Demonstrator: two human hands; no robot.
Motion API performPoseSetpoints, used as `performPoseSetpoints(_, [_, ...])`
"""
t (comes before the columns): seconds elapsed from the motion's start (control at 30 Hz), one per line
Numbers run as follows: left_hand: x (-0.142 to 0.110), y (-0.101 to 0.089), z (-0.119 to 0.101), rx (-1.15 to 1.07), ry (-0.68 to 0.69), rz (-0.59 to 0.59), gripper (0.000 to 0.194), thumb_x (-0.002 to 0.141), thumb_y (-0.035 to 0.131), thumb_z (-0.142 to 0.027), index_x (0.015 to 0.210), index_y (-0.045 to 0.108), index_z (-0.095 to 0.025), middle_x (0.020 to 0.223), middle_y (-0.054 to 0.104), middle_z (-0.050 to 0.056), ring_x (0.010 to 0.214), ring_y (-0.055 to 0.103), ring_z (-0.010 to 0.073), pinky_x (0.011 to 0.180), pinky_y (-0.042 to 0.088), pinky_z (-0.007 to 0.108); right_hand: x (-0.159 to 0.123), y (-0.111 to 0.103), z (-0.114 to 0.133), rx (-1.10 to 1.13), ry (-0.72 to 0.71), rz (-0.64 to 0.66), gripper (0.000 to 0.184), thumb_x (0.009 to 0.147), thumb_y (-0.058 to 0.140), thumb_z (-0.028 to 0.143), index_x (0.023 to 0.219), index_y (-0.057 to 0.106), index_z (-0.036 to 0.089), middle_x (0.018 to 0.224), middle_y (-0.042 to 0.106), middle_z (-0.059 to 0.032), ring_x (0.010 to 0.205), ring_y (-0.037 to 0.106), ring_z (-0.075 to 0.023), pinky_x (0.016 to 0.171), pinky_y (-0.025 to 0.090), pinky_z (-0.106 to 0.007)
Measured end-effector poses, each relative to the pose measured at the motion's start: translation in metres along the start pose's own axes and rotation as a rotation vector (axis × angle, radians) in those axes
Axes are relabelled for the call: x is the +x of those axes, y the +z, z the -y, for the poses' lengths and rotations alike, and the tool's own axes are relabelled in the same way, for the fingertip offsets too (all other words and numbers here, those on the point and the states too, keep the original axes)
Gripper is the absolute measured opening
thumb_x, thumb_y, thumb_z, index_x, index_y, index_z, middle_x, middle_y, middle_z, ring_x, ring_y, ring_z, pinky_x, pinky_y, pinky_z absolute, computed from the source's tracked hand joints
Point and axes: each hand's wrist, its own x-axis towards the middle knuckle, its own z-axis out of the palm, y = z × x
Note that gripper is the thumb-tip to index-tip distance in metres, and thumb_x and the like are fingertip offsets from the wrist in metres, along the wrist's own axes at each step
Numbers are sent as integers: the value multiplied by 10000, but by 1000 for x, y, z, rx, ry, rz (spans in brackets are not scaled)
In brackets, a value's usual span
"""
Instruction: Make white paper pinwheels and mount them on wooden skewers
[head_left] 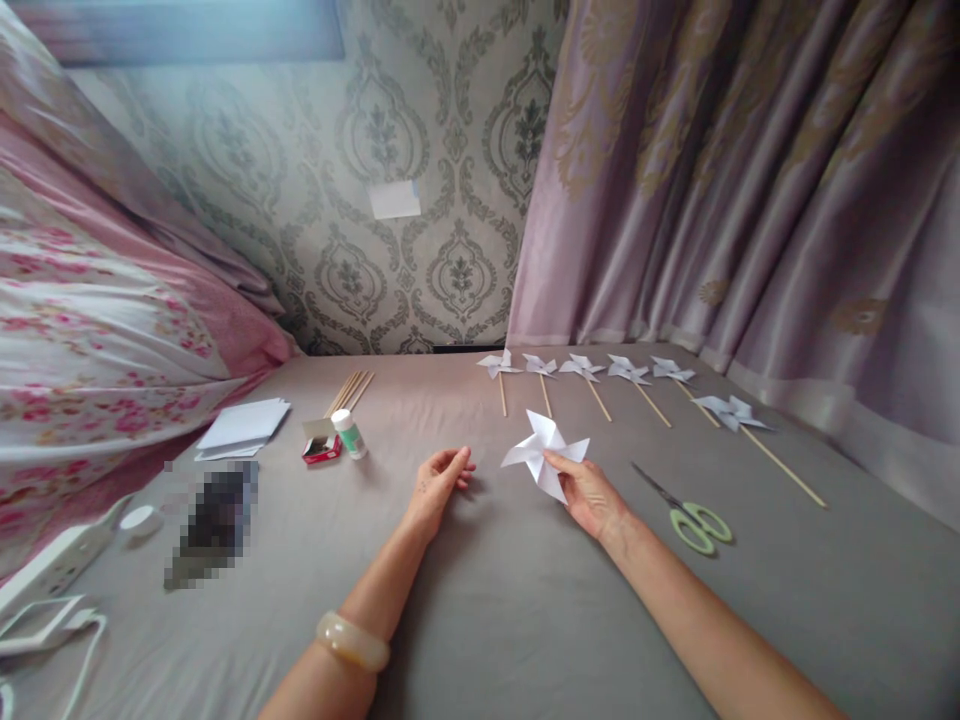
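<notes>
My right hand (589,495) pinches a white paper pinwheel (546,450) near its middle, thumb on top. The pinwheel has no stick showing, and its lower blades are partly behind the fingers. To the left, my left hand (442,485) is held just over the bed with its fingers curled in and the thumb against them. Whether anything small is between those fingers is hidden. Green-handled scissors (686,510) lie to the right of my right hand. Beyond my hands, several finished pinwheels on sticks (581,368) lie in a row, with one longer-looking pinwheel (731,410) nearer at the right.
At the left are a glue bottle (349,436), a small red box (322,448) of dark bits, wooden sticks (349,393) and a paper stack (241,428). A power strip (64,560), a white cap (141,521) and a blurred-out item (214,520) lie nearer. Curtains (645,180) border the right.
</notes>
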Motion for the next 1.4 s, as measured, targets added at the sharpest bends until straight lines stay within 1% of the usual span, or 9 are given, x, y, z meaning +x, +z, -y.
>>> performPoseSetpoints(0.1, [12,-5,-2,96,-80,58,441,578,799,-491,764,652,-119,687,662,58,561,571,106,535,448,223,-4,-17,6,-17,2,2,245,570,832,220,763,715,126,713,740,-62,657,695,-193,668,560,-286])
performPoseSetpoints(0.17, [19,-8,-8,228,-122,142,403,573,801,-458,747,651,-127,693,676,78,563,584,128,509,453,238,-10,-22,7,-17,13,13,263,559,846,228,760,719,115,714,741,-67,644,690,-182,658,554,-273])
performPoseSetpoints(0.23, [28,-11,-15,369,-107,163,356,588,779,-442,722,651,-138,688,686,88,552,589,146,493,454,252,-15,-23,8,-7,9,33,302,534,865,236,766,722,105,728,743,-72,643,685,-169,645,546,-252])
performPoseSetpoints(0.47, [55,-26,-23,551,64,-129,149,699,646,-311,658,639,-167,591,645,41,536,566,143,520,412,236,-24,-28,9,-26,26,33,329,506,883,285,760,737,135,740,746,-56,666,690,-173,636,555,-248])
performPoseSetpoints(0.6, [60,-39,-22,694,121,-307,105,728,601,-217,700,682,-155,644,671,59,681,627,188,646,447,264,-25,-32,7,-70,99,-2,344,481,890,265,764,741,137,745,748,-58,654,695,-178,606,571,-226])
performPoseSetpoints(0.8, [63,-43,-20,933,139,-388,198,799,525,-157,851,715,-132,916,717,136,890,644,233,809,453,304,-25,-34,4,-55,149,-91,399,385,911,214,741,743,147,738,751,-49,637,699,-177,571,580,-174])
performPoseSetpoints(1.0, [79,-46,-21,1119,136,-470,322,833,461,-105,1110,626,-102,1213,602,193,1183,512,267,973,390,339,-24,-34,3,-79,132,-82,369,423,903,218,748,743,151,751,754,-54,668,708,-171,618,577,-141])
performPoseSetpoints(1.2, [105,-47,-28,1240,87,-600,334,854,411,-95,1143,571,-46,1222,556,245,1197,489,309,973,380,385,-22,-37,2,-85,143,-80,392,436,907,244,781,747,151,783,759,-56,687,711,-171,637,573,-142])
performPoseSetpoints(1.4, [141,-54,-34,1320,16,-710,303,898,497,-219,1148,570,-64,1198,576,193,1142,534,280,958,412,409,-23,-36,4,-90,203,-64,407,450,914,279,794,744,144,757,755,-32,631,687,-141,586,550,-141])
